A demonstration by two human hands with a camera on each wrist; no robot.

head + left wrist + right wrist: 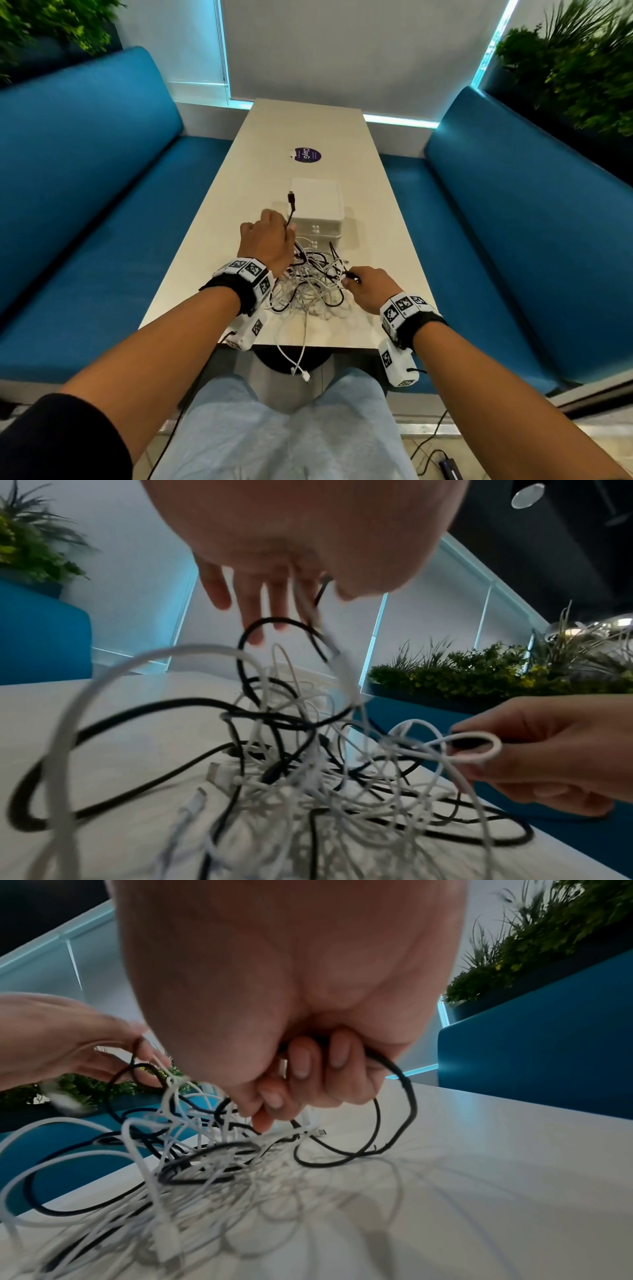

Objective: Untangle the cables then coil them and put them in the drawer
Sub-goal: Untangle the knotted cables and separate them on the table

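A tangle of black and white cables (310, 286) lies on the beige table (376, 260) near its front edge. My left hand (286, 228) hovers over the tangle's far left side and pinches a black cable, whose USB plug (291, 198) sticks up above the hand. In the left wrist view a white strand (304, 601) also runs between those fingers. My right hand (347, 279) is at the tangle's right side, its fingers (301, 1064) curled round another black cable (404, 1085); a white loop (479, 746) wraps its tip. The white drawer box (317, 205) stands just behind the tangle.
Two white cable ends (301, 371) hang over the table's front edge above my lap. A purple round sticker (307, 155) lies farther back on the table. Blue benches (85, 192) flank both sides, with plants (575, 68) behind them.
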